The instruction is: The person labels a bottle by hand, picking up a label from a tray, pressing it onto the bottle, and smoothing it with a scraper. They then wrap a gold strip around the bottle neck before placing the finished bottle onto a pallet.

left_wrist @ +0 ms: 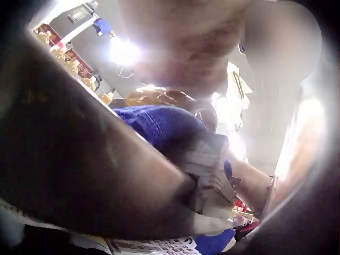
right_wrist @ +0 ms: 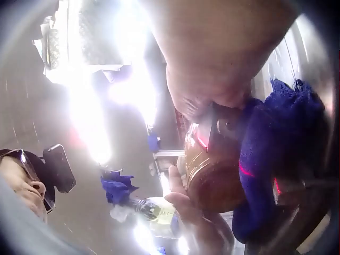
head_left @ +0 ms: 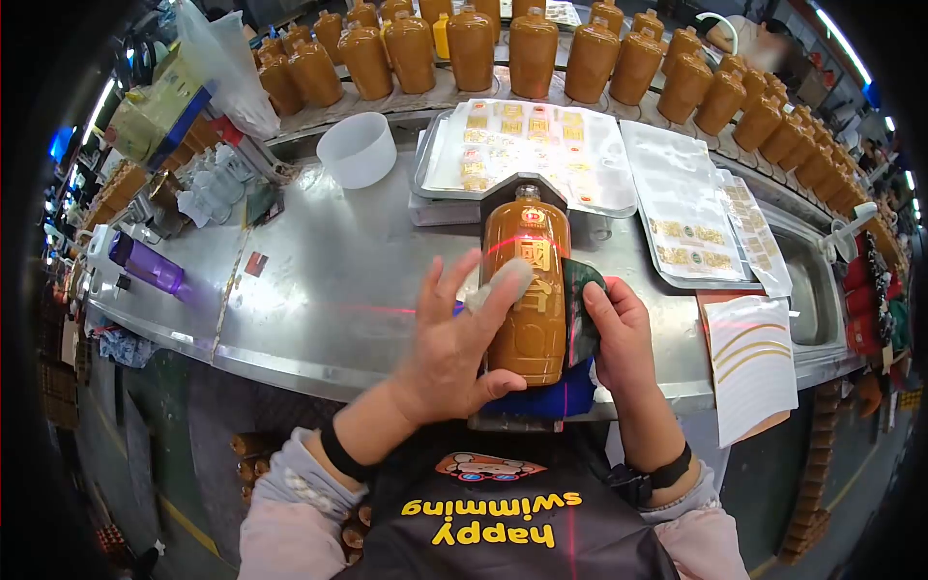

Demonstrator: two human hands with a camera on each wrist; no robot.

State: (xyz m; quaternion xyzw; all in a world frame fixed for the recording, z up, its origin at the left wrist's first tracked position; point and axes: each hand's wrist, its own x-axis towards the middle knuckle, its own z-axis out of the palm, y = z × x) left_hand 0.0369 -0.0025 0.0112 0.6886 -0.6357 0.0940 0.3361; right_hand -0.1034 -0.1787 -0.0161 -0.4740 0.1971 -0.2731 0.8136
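A brown bottle (head_left: 527,333) with raised gold characters lies in a dark holder over a blue cloth (head_left: 570,394), its neck pointing away. Spread along its left side, the left hand (head_left: 445,338) has its thumb near the lower end and a pale-tipped finger over the front. The right hand (head_left: 623,338) pinches a dark green piece (head_left: 583,314) against the bottle's right side. In the right wrist view the bottle's base (right_wrist: 218,186) shows beside blue cloth (right_wrist: 265,159). Blue cloth (left_wrist: 164,125) also appears below the left hand (left_wrist: 180,48) in the left wrist view.
Gold decal sheets (head_left: 541,145) lie behind the bottle, with more sheets (head_left: 681,203) to the right. A white tub (head_left: 358,150) and a purple bottle (head_left: 150,263) stand left. Brown bottles (head_left: 532,53) line the back; a sink (head_left: 812,290) is at right.
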